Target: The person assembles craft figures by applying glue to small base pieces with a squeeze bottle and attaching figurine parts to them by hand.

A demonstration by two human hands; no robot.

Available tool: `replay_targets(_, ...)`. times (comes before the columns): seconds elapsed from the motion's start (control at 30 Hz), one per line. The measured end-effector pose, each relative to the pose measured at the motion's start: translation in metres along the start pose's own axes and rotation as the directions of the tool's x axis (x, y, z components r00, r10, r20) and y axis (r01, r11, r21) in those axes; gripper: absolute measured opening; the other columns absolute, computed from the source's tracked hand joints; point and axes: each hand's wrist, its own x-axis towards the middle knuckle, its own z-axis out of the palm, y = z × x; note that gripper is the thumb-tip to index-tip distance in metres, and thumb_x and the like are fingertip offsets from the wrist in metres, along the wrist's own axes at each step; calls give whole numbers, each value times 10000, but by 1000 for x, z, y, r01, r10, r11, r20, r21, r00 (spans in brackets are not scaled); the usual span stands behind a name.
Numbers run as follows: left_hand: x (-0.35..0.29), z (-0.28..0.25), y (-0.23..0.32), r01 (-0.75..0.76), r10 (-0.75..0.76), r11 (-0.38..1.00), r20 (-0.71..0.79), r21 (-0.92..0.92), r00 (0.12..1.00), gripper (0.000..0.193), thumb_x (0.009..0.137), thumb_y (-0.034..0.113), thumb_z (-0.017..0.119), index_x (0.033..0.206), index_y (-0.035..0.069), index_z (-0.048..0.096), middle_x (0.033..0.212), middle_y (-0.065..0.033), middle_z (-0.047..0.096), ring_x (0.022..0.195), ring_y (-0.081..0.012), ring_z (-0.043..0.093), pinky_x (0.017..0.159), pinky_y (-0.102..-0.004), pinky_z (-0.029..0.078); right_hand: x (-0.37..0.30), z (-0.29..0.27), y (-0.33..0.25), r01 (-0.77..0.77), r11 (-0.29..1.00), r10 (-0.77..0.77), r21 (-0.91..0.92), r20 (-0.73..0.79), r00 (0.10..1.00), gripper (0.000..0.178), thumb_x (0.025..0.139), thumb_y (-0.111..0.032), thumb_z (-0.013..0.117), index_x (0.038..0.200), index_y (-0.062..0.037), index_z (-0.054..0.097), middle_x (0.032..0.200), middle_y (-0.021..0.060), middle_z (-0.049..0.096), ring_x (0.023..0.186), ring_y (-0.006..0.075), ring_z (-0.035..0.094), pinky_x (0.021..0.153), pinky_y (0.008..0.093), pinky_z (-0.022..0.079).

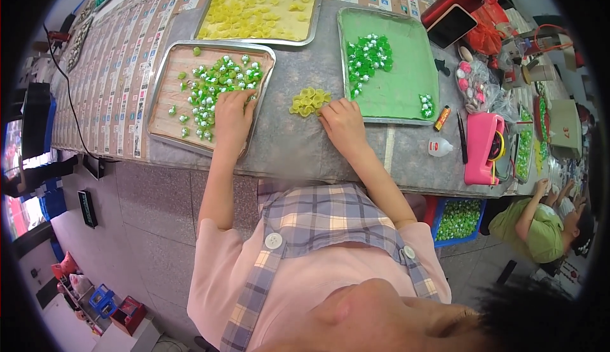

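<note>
My left hand (pixel 233 118) reaches over the right edge of a paper-lined metal tray (pixel 166 91), its fingers curled down among small green-and-white pieces (pixel 206 91). Whatever those fingers grip is hidden. On the grey tabletop between two trays lies a cluster of yellow, cup-shaped flower pieces (pixel 307 101). At its right side, my right hand (pixel 344 122) has its fingers bent together, tips against the outermost yellow pieces; I cannot make out whether one is pinched. Just right of that hand is a green-lined tray (pixel 403 47) holding green flower pieces with white tops (pixel 368 54).
A tray of yellow flower pieces (pixel 257 2) stands at the back. To the right are a glue stick (pixel 442 118), a white bottle (pixel 440 147), a black pen (pixel 462 137) and a pink tape dispenser (pixel 480 148). A blue crate (pixel 459 220) of green pieces sits below the table edge. Other people work far right.
</note>
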Motion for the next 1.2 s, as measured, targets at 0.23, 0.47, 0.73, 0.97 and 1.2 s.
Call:
replay_targets(0.23,3,-4,8,2,-4,1000,-86,-25,996,174,717,94,570,882,56,609,845,-77,541,817,-234,480,726,-310,376,3,-29,-5,-93,931,134,352,-93,987,88,640,-80,621,707,-57,569,691,41,552,694,197,508,627,304,393)
replay_targets(0.47,-6,13,66,489,8,246,506,-837,862,226,791,167,543,960,20,575,874,-45,588,771,-116,544,695,-242,438,8,-62,-22,-41,854,147,518,-166,975,117,626,-71,642,727,-61,585,738,45,568,689,200,516,589,292,421)
replay_targets(0.73,-17,38,99,704,154,-334,700,-627,697,302,774,146,559,1043,28,492,923,-66,561,844,-151,548,770,-291,459,-12,-70,-7,31,937,71,349,-276,959,185,599,-59,649,776,-87,601,805,39,559,693,215,515,585,304,426)
replay_targets(0.97,-15,41,99,618,117,-510,663,-598,739,314,755,67,563,1052,24,473,940,-92,554,834,-161,555,787,-298,459,-74,-122,48,-431,864,466,260,-736,490,270,723,-22,568,984,-3,500,933,81,523,811,191,490,725,287,395)
replay_targets(1.2,-17,52,94,582,136,-589,641,-561,756,312,776,102,546,1057,13,446,955,-109,546,858,-174,556,778,-289,474,-136,-119,96,-654,697,644,294,-658,391,507,698,-129,640,1128,-25,394,1067,103,471,912,207,466,799,322,361)
